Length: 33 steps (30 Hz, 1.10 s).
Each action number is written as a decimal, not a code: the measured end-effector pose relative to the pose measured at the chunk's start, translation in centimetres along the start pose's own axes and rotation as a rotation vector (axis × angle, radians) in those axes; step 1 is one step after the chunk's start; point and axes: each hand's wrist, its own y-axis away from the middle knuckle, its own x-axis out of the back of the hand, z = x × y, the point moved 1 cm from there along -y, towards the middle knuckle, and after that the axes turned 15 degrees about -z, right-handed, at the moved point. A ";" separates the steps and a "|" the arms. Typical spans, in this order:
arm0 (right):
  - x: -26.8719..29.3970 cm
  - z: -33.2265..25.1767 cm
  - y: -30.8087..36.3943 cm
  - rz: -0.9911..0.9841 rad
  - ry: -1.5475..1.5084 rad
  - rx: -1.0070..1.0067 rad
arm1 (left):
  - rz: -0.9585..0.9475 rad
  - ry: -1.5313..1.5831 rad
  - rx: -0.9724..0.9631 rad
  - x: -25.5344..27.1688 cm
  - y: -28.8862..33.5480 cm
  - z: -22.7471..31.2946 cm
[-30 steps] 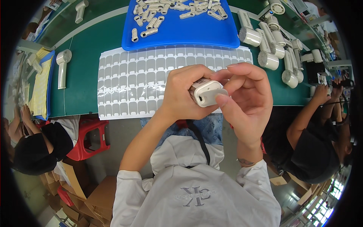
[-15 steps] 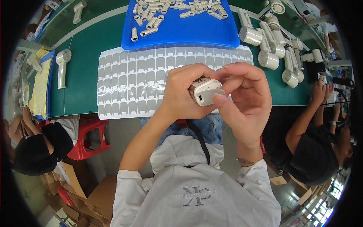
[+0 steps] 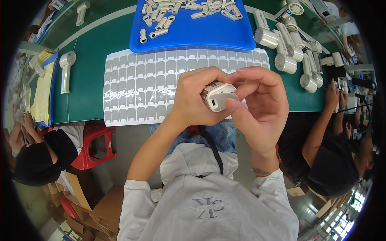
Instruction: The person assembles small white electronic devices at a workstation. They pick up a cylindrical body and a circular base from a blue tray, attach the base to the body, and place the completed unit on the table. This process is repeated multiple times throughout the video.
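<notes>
My left hand (image 3: 197, 96) is wrapped around a white handheld device (image 3: 215, 89), probably a handheld fan like those on the table. Its rounded end, with a small dark port, faces up toward me, while the rest is hidden in my palm. A grey rounded sticker (image 3: 226, 101) lies partly against that end and juts past its right edge. The thumb and fingertips of my right hand (image 3: 263, 106) pinch the sticker's free edge. Below both hands is a sheet of similar grey stickers (image 3: 134, 86) on white backing.
A blue tray (image 3: 193, 38) with several small white parts stands behind the sheet. Several white handheld fans (image 3: 285, 63) lie at the right, and a single fan (image 3: 66, 68) at the left. Co-workers sit on both sides; a red stool (image 3: 94, 146) is at the left.
The device has tilted very slightly in my hands, and the sticker remains pinched. At the right, the co-worker's hands have shifted.
</notes>
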 end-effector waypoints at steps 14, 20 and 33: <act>-0.1 0.0 0.0 0.000 0.022 0.002 | 0.022 0.009 -0.009 -0.1 0.0 0.0; -0.2 -0.1 0.0 0.003 0.059 0.002 | 0.014 0.002 -0.012 0.0 -0.1 0.2; -0.5 0.0 0.0 0.023 0.116 0.013 | 0.011 0.004 -0.004 0.1 -0.1 0.3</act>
